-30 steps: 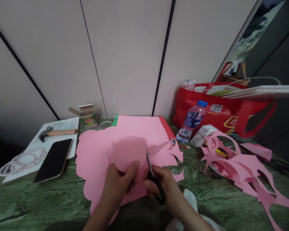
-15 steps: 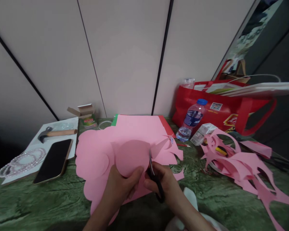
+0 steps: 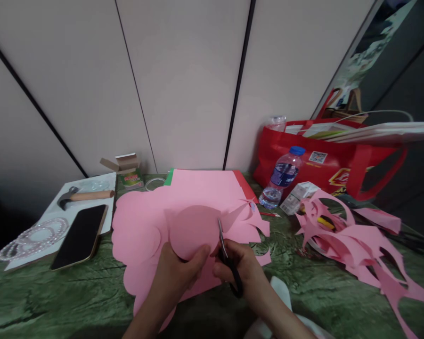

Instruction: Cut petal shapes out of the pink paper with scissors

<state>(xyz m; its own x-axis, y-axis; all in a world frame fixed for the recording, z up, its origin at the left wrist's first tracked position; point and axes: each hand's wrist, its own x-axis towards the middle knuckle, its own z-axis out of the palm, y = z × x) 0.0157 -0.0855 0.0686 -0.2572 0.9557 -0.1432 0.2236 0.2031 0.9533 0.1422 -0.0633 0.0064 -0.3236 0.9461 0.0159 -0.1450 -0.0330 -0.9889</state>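
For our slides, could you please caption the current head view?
A left hand holds a round pink paper piece while the right hand works black-handled scissors at its edge.

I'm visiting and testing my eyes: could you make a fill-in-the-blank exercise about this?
The right hand holds black-handled metal ____.
The left hand holds a rounded paper piece coloured ____.
The clear plastic bottle beside the red bag has a ____ cap.
The claw hammer has a metal head and ____ handle.
Missing words: scissors; pink; blue; wooden.
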